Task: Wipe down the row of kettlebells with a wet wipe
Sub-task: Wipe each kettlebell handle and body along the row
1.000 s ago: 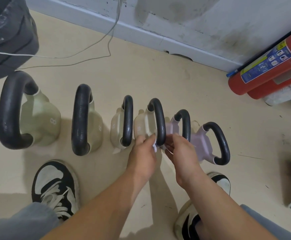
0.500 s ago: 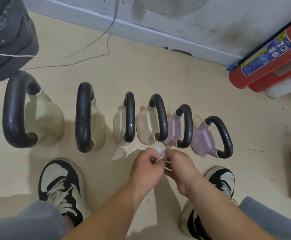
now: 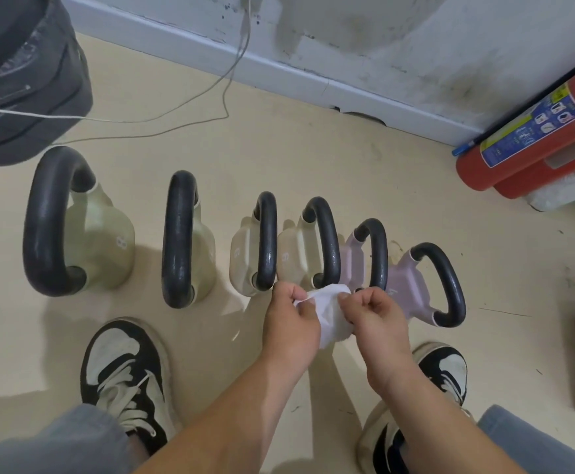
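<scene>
Both hands pinch a white wet wipe just below the kettlebell row.

The left hand point(image 3: 291, 319) and right hand point(image 3: 375, 319) have fingers curled narrow, each gripping an edge of the wet wipe point(image 3: 330, 309), which is spread between them at centre frame, apart from the weights. Just above stand six kettlebells point(image 3: 265, 241) in a line on the beige floor point(image 3: 313, 159): four pale green at left and centre, two lilac at right. A red fire extinguisher point(image 3: 532, 138) lies at upper right; black-and-white sneakers point(image 3: 125, 374) sit below.

floor point(image 3: 296, 159): beige, scuffed | wall point(image 3: 416, 46): stained grey-white | baseboard point(image 3: 279, 68): pale | fire extinguisher point(image 3: 532, 131): red, lying right
</scene>
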Tool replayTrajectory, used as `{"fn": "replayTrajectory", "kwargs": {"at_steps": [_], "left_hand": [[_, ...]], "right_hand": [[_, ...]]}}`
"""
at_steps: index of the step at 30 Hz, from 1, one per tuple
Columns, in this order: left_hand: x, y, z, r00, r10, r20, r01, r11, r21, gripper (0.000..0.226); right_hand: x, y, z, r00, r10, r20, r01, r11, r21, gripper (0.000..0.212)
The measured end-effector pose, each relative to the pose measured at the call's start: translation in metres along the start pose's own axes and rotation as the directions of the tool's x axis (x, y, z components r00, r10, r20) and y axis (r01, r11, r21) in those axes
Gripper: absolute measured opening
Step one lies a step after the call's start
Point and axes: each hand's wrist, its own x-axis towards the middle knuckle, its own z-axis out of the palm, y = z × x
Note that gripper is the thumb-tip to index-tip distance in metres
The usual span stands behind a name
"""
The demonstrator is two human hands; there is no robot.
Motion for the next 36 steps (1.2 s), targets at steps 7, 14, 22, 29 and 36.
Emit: {"fn": "replayTrajectory", "kwargs": {"at_steps": [7,14,22,29,36], "left_hand": [[0.018,0.006,0.030,0.963,0.183,-0.199,-0.172,0.983,0.069,0.014],[0.032,0.006,0.034,0.948,0.248,-0.199,-0.231,0.967,0.106,0.026],[0.025,0.021,0.028,0.966,0.252,-0.056,-0.257,0.960,-0.112,0.043],[0.024,0.009,0.019,0.937,0.340,0.078,-0.344,0.938,0.048,0.053],[0.017,-0.004,0.020,0.936,0.353,-0.008,-0.346,0.922,0.172,0.036]], "right_hand": [[0.009,0.014,0.019,0.979,-0.137,-0.148,0.104,0.972,-0.211,0.012],[0.017,0.008,0.030,0.978,0.059,-0.201,-0.058,0.998,0.009,0.023],[0.012,0.007,0.031,0.989,0.120,-0.087,-0.096,0.965,0.243,0.028],[0.010,0.012,0.028,0.990,0.138,0.027,-0.139,0.932,0.334,0.050],[0.003,0.004,0.026,0.990,0.083,0.118,-0.119,0.933,0.340,0.055]]}}
